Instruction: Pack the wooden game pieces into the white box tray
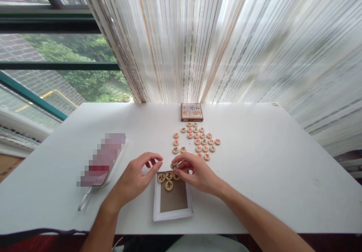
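My right hand pinches a round wooden chess piece with a black character, held just above the far edge of a shallow white box tray with a brown floor. Inside the tray's far end lie several wooden pieces. My left hand hovers at the tray's far left corner, fingers curled and apart, holding nothing I can see. Beyond the hands, several loose pieces with red and black characters lie spread on the white table.
A small brown-edged printed box lid lies at the table's far side, by the striped curtain. A blurred flat object on a white sheet lies to the left. A window is at the left.
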`<state>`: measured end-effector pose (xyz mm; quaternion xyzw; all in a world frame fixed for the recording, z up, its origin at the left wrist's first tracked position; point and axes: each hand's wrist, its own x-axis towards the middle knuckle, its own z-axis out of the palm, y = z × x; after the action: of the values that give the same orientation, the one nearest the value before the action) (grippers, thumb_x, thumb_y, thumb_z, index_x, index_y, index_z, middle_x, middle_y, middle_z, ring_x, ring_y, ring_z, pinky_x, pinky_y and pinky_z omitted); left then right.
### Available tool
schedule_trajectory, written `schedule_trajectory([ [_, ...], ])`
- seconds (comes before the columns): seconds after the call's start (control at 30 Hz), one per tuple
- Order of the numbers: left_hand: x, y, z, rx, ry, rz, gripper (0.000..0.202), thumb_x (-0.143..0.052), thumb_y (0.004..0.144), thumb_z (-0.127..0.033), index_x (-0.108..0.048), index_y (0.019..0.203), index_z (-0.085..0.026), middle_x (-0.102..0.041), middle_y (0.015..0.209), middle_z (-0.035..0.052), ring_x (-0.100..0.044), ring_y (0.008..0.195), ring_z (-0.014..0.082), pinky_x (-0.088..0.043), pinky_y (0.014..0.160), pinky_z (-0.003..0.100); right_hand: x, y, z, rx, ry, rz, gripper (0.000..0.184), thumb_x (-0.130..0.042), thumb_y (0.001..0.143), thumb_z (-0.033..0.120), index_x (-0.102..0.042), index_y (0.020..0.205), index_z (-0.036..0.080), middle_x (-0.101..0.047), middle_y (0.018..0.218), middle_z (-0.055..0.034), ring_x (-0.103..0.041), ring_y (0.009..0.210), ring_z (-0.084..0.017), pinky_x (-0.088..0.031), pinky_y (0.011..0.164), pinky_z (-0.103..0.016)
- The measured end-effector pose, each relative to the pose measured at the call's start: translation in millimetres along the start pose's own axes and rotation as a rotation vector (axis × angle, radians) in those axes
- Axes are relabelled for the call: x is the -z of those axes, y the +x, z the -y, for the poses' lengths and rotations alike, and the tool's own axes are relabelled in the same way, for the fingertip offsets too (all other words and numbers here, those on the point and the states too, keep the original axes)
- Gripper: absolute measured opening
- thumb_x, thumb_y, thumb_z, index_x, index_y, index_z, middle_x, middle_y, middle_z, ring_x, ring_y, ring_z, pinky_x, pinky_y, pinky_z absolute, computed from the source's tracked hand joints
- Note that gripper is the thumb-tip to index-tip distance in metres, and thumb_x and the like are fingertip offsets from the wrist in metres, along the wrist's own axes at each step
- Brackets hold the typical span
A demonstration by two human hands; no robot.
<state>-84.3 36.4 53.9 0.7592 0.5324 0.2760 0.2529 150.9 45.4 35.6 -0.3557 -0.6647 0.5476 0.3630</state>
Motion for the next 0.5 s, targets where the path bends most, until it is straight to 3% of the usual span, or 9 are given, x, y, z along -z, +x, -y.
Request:
schedule_trajectory([
  [0.17, -21.2, -52.0, 13.2, -0.05, 0.081, -0.077, 0.037, -0.061, 0.09, -0.032, -0.054, 0.127, -0.026, -0.056, 0.135, 0.0105, -0.054, 0.124, 0.0285, -0.047, 0.105, 0.047, -1.3, -2.5, -1.5, 0.064, -0.148, 0.034, 0.022, -0.065, 0.087, 0.022, -0.064, 0.109, 0.023, -0.067, 0.097, -0.004, -0.069, 0.081, -0.015, -0.059, 0.077, -0.029],
  [0.3, -33.6, -71.0, 20.3, -0.051, 0.125, -0.093, 0.043, -0.06, 0.09, -0.029, -0.049, 0.132, -0.027, -0.052, 0.139, 0.0105, -0.05, 0.129, 0.0291, -0.045, 0.108, 0.049, -4.2, -4.0, -1.2, 0.136, -0.271, 0.071, 0.026, -0.062, 0.086, 0.014, -0.065, 0.11, 0.023, -0.065, 0.096, -0.0039, -0.066, 0.077, -0.014, -0.056, 0.076, -0.028],
  [0.5, -39.0, -72.1, 24.7, -0.082, 0.178, -0.107, 0.04, -0.063, 0.088, -0.029, -0.053, 0.126, -0.027, -0.058, 0.134, 0.0087, -0.054, 0.125, 0.0288, -0.047, 0.104, 0.048, -9.3, -5.6, -2.4, 0.19, -0.322, 0.135, 0.038, -0.058, 0.08, 0.002, -0.071, 0.106, 0.026, -0.063, 0.102, -0.0044, -0.063, 0.076, -0.013, -0.053, 0.071, -0.024],
])
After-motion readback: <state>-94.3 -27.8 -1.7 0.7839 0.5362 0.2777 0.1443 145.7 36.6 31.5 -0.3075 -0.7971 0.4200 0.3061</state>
